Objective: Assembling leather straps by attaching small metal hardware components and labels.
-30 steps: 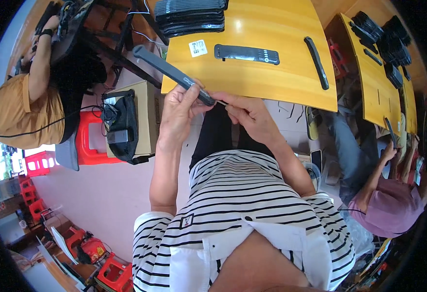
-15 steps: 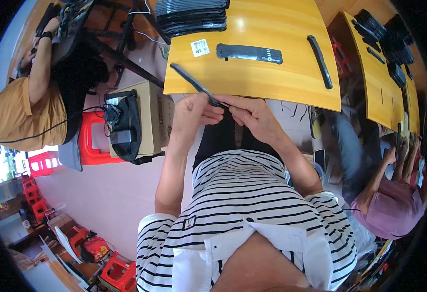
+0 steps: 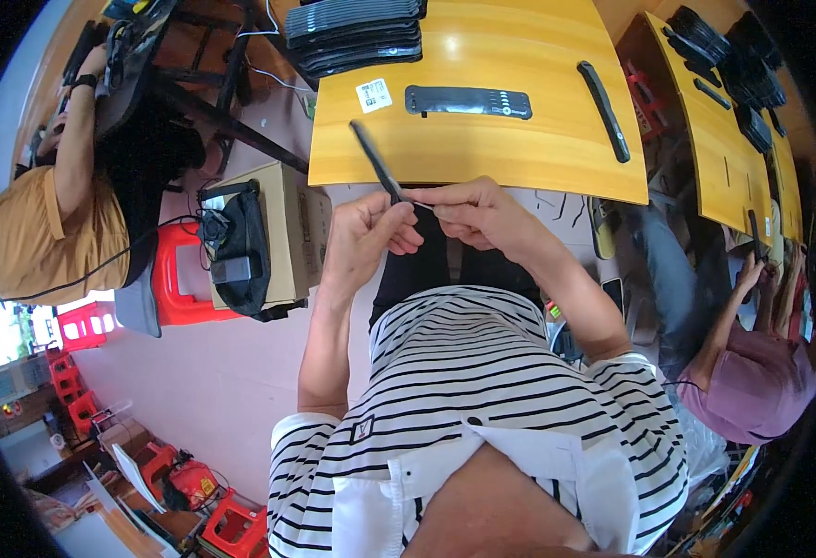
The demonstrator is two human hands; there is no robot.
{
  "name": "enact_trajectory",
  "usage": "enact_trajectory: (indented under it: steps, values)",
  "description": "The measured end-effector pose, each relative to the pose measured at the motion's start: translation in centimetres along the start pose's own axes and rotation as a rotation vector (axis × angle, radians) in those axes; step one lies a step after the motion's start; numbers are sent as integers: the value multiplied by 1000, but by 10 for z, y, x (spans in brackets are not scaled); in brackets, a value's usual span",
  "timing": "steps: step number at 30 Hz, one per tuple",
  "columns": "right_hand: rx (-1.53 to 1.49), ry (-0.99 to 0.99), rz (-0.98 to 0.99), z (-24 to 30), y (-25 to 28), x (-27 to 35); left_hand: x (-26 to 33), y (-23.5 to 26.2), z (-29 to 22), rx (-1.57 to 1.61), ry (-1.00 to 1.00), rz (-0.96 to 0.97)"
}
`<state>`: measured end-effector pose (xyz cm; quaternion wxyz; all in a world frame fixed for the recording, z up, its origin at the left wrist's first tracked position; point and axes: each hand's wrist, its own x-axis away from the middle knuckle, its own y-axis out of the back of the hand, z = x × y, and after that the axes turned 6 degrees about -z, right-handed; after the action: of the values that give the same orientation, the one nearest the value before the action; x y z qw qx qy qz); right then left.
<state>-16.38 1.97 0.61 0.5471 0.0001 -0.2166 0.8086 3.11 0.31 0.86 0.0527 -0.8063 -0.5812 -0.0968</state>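
Left hand closed around the lower end of a thin black strip, which slants up and left over the table's near edge. Right hand pinches a small pale tab at the strip's base, fingertips touching the left thumb; what the tab is, cannot tell. Both hands sit centre frame, just below the yellow table.

Progress, judged: 1 strip in hand, being worked at its end. 2 more black strips lie flat on the table: a wide one upper centre, a narrow one to its right. A stack of dark pieces sits at the table's far edge, so plenty looks left.

A small white label lies left of the wide strip. Left of the table: cardboard box, red stool. Pinkish floor. A person in orange at far left, another in pink at lower right by a 2nd yellow table.
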Motion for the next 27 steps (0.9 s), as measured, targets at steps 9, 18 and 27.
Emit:
enact_trajectory:
  steps: [9,18,27]
  values:
    - [-408,-167,134,-10,4,1,0,-5,8,130,-120,-25]
    - [676,502,-174,0,-10,7,19,-11,-8,-82,-32,-73]
    - [388,399,164,2,-3,17,24,-17,2,198,77,209]
